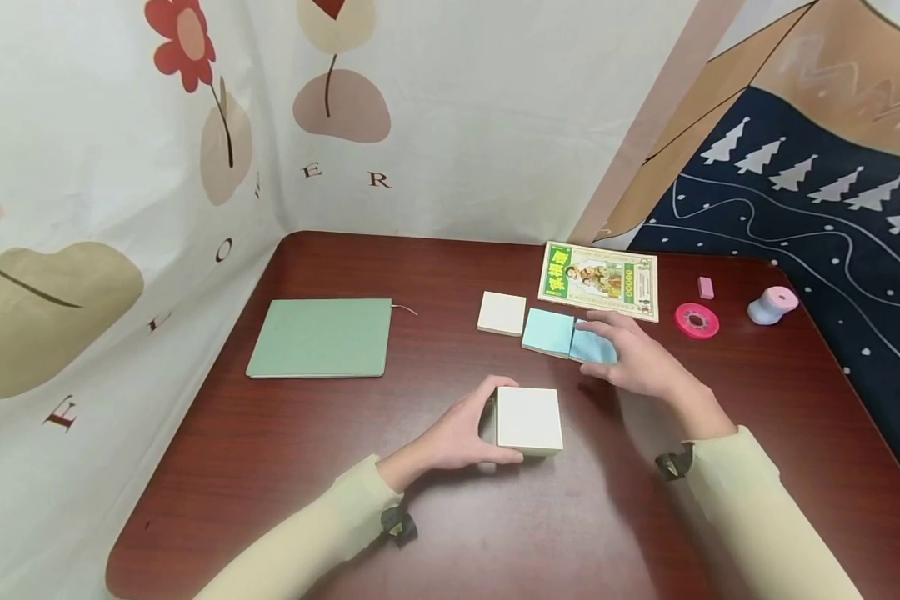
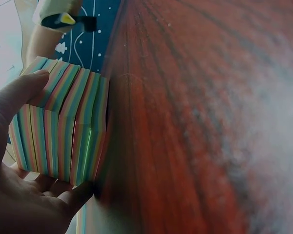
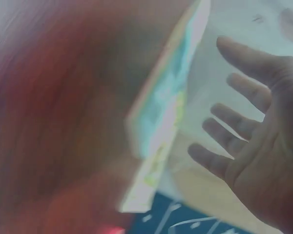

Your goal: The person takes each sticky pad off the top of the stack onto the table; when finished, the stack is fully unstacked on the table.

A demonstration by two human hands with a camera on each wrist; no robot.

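My left hand (image 1: 465, 429) grips a stack of square note pads (image 1: 528, 419), thumb on the near side and fingers on the far side. The top sheet is white; in the left wrist view the stack (image 2: 58, 122) shows several pads with striped, many-coloured edges. My right hand (image 1: 637, 357) hovers over a blue note pad (image 1: 591, 346), fingers spread and partly covering it. A light blue pad (image 1: 548, 330) lies beside that one, and a cream pad (image 1: 502, 312) just left of both. The right wrist view, blurred, shows the right palm (image 3: 263, 180) holding nothing.
A green notebook (image 1: 322, 337) with a ribbon lies at the left. Behind the pads is a printed picture sheet (image 1: 600, 279). Towards the right are a pink ring-shaped roll (image 1: 696, 320), a small pink block (image 1: 706, 287) and a pink-and-blue spool-shaped item (image 1: 772, 306). Cloth hangings border the table.
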